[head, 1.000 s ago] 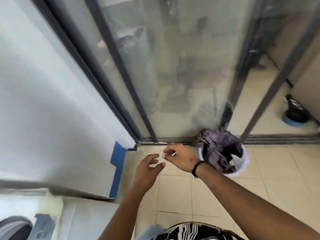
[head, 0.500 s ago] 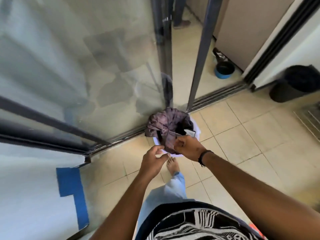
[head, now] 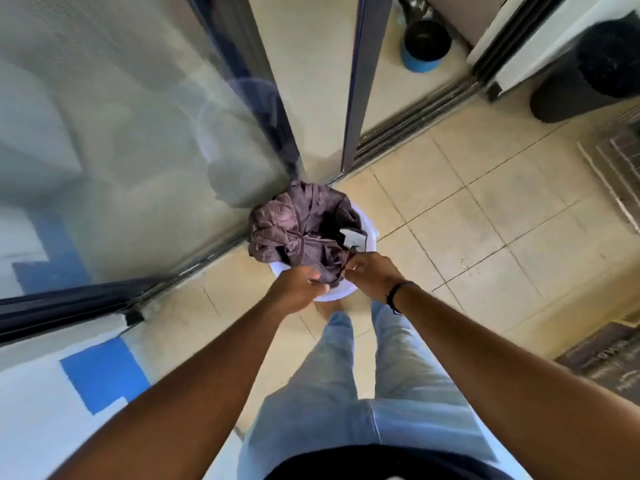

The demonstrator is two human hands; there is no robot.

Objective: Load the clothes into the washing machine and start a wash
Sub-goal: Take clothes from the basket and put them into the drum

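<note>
Both hands now reach the round white bucket (head: 365, 233) on the tiled floor; I see my left hand (head: 294, 292) and right hand (head: 372, 275) each pinching crumpled, satiny purple-grey clothes (head: 298, 230) heaped inside.

Pale beige floor tiles (head: 485, 216) with dark grout lines cover the ground. A sliding glass door (head: 121, 133) in a dark frame (head: 353, 81) runs across the upper left, its pane hazy with reflections; a metal track (head: 415, 116) lies along its foot. A white wall (head: 41, 427) at lower left bears a blue patch (head: 100, 372). Beyond the doorway stands a blue-based pot (head: 424, 46). At upper right a dark round bin (head: 588, 74) stands by a white wall. A dark doormat (head: 609, 362) lies at right, a wire rack (head: 620, 161) above it. Daylight is soft.
</note>
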